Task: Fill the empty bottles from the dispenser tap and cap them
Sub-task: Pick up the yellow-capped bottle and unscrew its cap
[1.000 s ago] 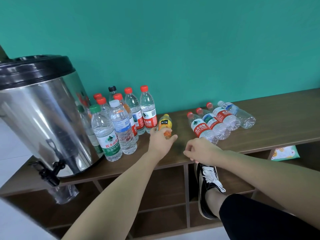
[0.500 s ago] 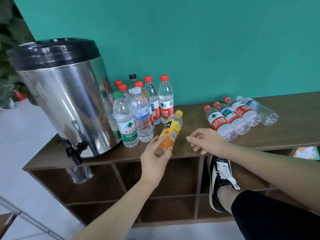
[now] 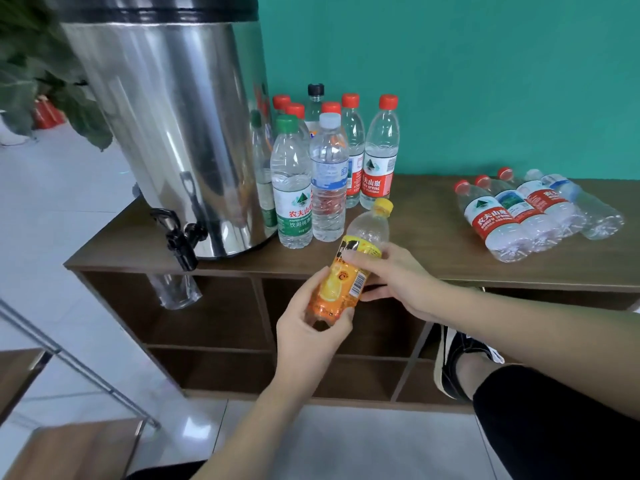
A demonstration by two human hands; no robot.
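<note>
Her right hand has come across to join the left hand, both gripping the yellow-capped bottle before upright bottles, the dispenser tap leftward

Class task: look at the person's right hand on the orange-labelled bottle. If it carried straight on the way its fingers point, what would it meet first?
The right hand points leftward across the orange-labelled bottle, which it already grips. Beyond that, probably the dispenser tap; depth is unclear.

Wooden shelf unit carries steel dispenser, roughly 9 upright bottles, 5 lying bottles.
</note>
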